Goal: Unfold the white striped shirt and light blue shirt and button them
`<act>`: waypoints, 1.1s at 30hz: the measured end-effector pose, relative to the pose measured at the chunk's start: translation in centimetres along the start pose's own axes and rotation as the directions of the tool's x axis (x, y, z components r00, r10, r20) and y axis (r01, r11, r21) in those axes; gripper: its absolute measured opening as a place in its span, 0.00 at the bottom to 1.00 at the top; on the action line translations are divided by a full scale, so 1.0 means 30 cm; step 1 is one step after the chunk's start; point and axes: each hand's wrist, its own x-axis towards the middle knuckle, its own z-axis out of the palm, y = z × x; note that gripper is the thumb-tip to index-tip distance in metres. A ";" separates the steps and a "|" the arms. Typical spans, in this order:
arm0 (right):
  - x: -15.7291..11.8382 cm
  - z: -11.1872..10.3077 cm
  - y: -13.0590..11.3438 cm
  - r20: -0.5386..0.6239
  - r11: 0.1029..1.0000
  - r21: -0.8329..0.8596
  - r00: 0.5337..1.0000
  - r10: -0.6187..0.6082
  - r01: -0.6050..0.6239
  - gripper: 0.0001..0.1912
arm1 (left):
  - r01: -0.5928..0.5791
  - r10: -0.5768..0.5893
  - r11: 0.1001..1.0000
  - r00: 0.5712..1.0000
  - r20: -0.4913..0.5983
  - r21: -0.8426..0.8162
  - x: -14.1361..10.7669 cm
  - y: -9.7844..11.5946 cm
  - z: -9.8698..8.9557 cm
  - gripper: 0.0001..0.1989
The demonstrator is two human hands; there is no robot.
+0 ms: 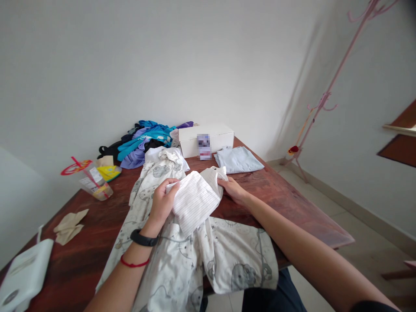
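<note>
Between my two hands is a white striped garment (195, 201), partly folded and lifted over the table. My left hand (164, 199) pinches its left edge, thumb on top. At the opposite side, my right hand (233, 190) grips the garment's right edge, with some fingers hidden behind the cloth. Below lies a white patterned garment (242, 253) with grey cartoon prints, spread over the table and hanging past its front edge. Just beyond my right hand rests a folded light blue cloth (240, 160).
A white box (211, 136) stands at the back, beside a heap of blue, purple and black clothes (146, 141). To the left are a plastic cup (95, 184) with a straw, a yellow packet (110, 173), a crumpled napkin (69, 225) and a white device (26, 273). A pink coat rack (338, 78) stands right.
</note>
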 end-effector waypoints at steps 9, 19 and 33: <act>0.000 0.001 0.002 0.011 1.000 0.015 1.000 -0.005 0.005 0.17 | 0.011 -0.011 1.000 1.000 0.006 -0.010 -0.004 0.013 0.002 0.13; 0.001 -0.001 0.004 0.013 1.000 0.014 1.000 -0.009 0.009 0.16 | 0.012 -0.012 1.000 1.000 0.004 -0.007 -0.005 0.018 0.001 0.13; -0.009 0.003 -0.009 -0.028 0.998 0.042 0.998 0.050 -0.049 0.13 | 0.023 -0.023 0.984 1.000 0.002 -0.178 0.018 0.010 -0.024 0.05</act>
